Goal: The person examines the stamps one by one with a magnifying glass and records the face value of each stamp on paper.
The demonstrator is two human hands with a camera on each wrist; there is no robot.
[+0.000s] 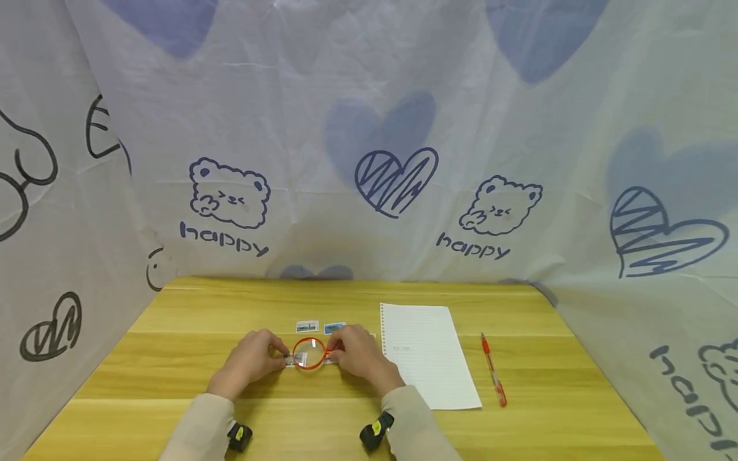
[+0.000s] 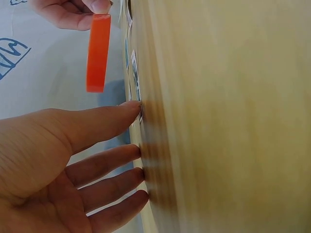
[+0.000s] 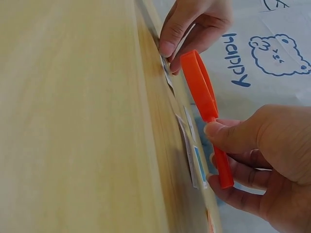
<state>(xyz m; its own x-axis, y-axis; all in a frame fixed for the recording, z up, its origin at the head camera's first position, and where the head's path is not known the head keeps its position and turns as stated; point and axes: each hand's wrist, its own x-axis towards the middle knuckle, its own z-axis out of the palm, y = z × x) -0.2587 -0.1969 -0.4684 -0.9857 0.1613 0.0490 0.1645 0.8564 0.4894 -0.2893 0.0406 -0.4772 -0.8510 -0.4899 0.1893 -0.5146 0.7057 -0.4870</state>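
My right hand (image 1: 359,351) grips the red handle of a magnifying glass (image 3: 199,85) between thumb and fingers. The round lens (image 1: 309,353) is held close over the table, overlapping the right part of a small stamp (image 1: 291,361) in the head view. At that stamp's left edge, my left hand (image 1: 251,360) pinches with thumb and index finger, the other fingers (image 2: 109,189) fairly straight beside the tabletop. Behind the lens lie a stamp with a dark picture (image 1: 307,326) and a blue stamp (image 1: 334,328). Another stamp (image 1: 329,361) is partly hidden by the right hand.
To the right of the hands, a lined sheet of paper (image 1: 426,358) with punched holes lies on the wooden table (image 1: 553,397). Beyond it is a red pen (image 1: 493,371). Printed cloth (image 1: 311,211) hangs round the back and sides.
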